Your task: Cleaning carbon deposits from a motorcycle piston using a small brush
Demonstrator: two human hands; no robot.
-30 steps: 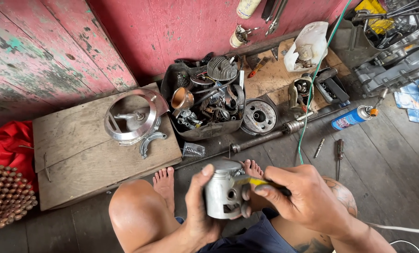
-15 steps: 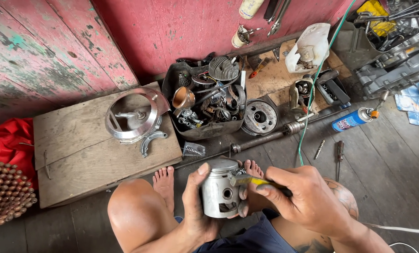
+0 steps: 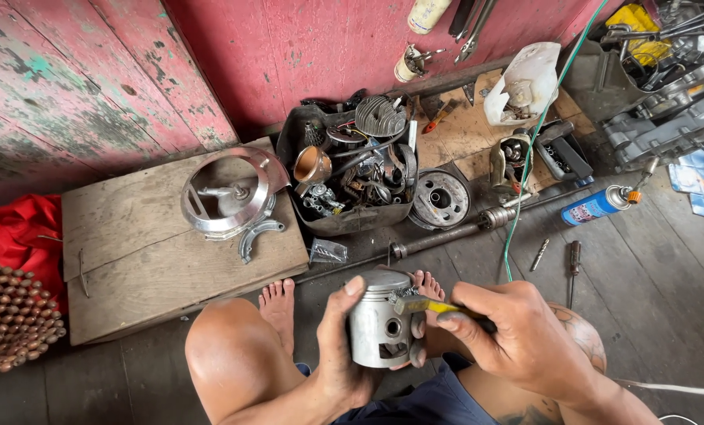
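Left hand (image 3: 344, 354) wraps the metal piston (image 3: 379, 327) from its left side, thumb up over the crown edge, fingertips curled round the skirt on the far side; piston sits upright, pin hole facing the camera, held above the floor between the knees. Right hand (image 3: 517, 338) is closed in a pinch on a yellow-handled tool (image 3: 423, 305), tip pressed against the upper right edge of the piston, about at the ring grooves; probably a small brush, but the working end is too small to tell. Bare feet (image 3: 279, 303) rest on the plank floor (image 3: 643, 299) just behind the piston. Beyond the piston, a long steel shaft (image 3: 446, 236) lies across the floor. Behind that, a black tub of engine parts (image 3: 352, 169) stands against the red wall (image 3: 304, 47), with a round drum hub (image 3: 440, 198) leaning just right of it. Left of the piston and further back, a low wooden board (image 3: 131, 260) carries a shiny round cover (image 3: 227, 193). Well right of the piston lie a blue spray can (image 3: 600, 206) and a screwdriver (image 3: 574, 260). A green wire (image 3: 537, 142) runs down from the wall toward the piston.
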